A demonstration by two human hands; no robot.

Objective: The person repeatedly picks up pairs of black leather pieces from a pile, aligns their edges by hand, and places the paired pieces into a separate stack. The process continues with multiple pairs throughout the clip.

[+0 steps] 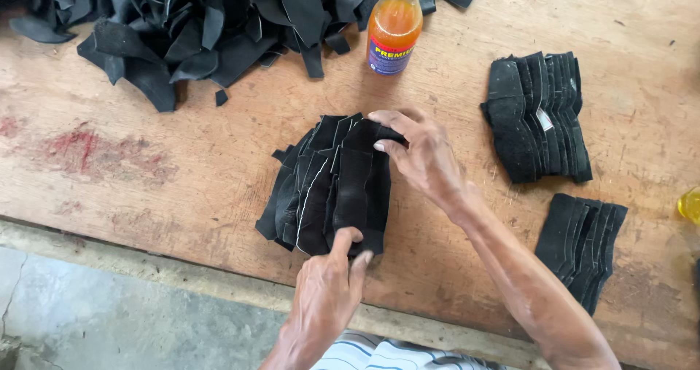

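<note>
The step in hand looks like squaring a fanned stack (328, 184) of black cut pieces mid-desk (146, 180): the left hand (328, 286) pinches its near edge, the right hand (423, 155) pinches the far edge, so next calls for even inward pressure.

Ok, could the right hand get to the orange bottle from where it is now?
Probably yes. The right hand rests on the top edge of the fanned black stack, and the orange bottle stands upright just beyond it with only bare wooden table between.

Worn wooden table (146, 188) bears black cutout stacks (328, 184) (three), bottle (394, 27).
</note>
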